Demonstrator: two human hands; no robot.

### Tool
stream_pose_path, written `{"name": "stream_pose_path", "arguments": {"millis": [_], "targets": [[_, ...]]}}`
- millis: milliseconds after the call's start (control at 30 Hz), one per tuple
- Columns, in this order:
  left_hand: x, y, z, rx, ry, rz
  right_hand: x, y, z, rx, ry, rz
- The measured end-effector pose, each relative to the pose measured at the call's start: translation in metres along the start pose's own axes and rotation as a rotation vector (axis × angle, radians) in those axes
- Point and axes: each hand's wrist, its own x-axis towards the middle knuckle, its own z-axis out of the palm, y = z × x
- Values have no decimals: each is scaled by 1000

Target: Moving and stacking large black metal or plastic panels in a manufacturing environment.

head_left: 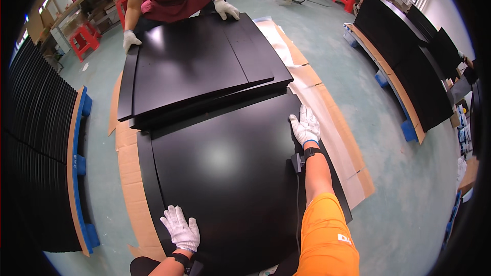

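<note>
In front of me lies a large flat black panel [230, 184] with a smooth, slightly shiny top, stacked over other black panels whose edges show at its sides. My left hand [181, 228], in a white knit glove, rests with fingers spread near the panel's near left corner. At the far right edge, my right hand [306, 125], gloved too, lies with its fingers stretched out. Both my wrists carry a dark strap with a small device [297, 163]. Beyond is a second stack of black panels [189, 66], where a co-worker's gloved hands hold the upper panel's sides.
Cardboard sheets [130, 174] and a white sheet [317, 107] lie under the stacks. Upright black panels [41, 148] stand on a blue-footed pallet [79, 163] at left, and more panels [399, 46] at right. Red stools [83, 41] stand farther back.
</note>
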Motion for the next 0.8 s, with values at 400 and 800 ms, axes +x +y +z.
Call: {"name": "stream_pose_path", "arguments": {"millis": [400,800], "targets": [[-3,-4,6,-15,130,41,-86,85,1,-16,53,-62],[-6,-2,8,18,195,58,-190,168,-25,-66,-92,-26]]}}
